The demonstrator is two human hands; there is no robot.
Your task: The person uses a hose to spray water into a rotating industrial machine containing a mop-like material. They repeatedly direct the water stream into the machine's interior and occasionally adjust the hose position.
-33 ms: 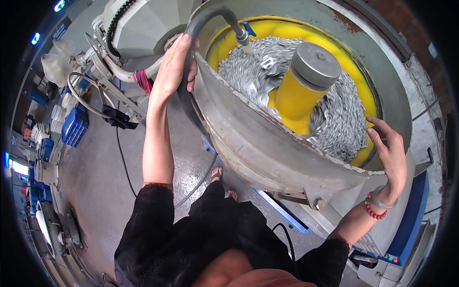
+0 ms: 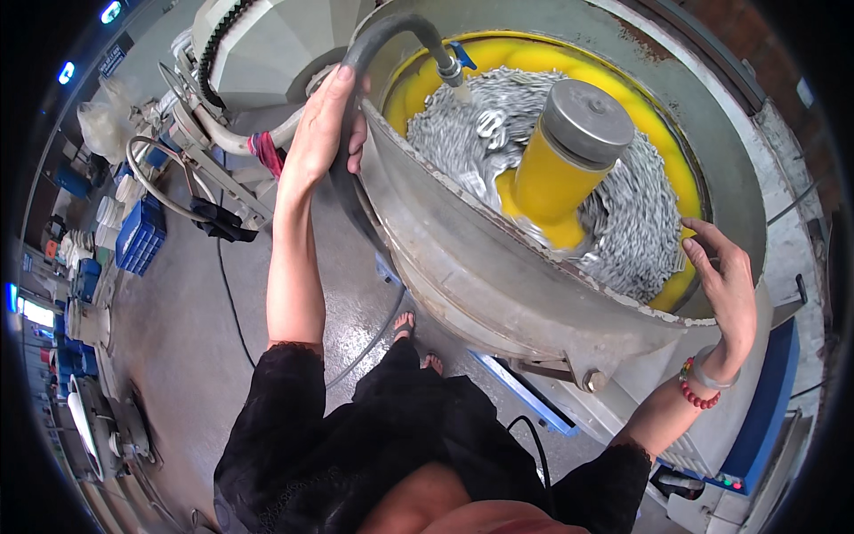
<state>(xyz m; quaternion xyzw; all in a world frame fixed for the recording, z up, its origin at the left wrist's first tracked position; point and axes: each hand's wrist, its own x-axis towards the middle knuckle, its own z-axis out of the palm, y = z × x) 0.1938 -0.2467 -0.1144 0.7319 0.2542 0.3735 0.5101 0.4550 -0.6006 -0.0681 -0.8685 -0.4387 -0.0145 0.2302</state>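
Note:
A thick dark hose (image 2: 384, 34) arches over the rim of a big round metal tub (image 2: 498, 258), and my left hand (image 2: 325, 125) is closed around it. Its end carries a metal fitting with a blue-handled valve (image 2: 462, 58), above the contents. Inside the yellow-lined tub lies a mass of small silvery metal pieces (image 2: 636, 222), blurred by motion. From its middle rises a yellow column (image 2: 556, 182) topped by a grey metal cap (image 2: 589, 117). My right hand (image 2: 728, 280) is at the tub's right rim, fingers apart and curved over the yellow lining (image 2: 680, 160), holding nothing.
A pale machine housing (image 2: 276, 53) stands beyond the tub at the left. On the grey floor (image 2: 205, 329) are a blue crate (image 2: 140, 233) and a dark cable (image 2: 228, 294). A blue frame bar (image 2: 525, 392) sticks out under the tub near my feet.
The silvery pieces have shifted around the column, showing a little more yellow at its foot. Both hands and the hose stay in place.

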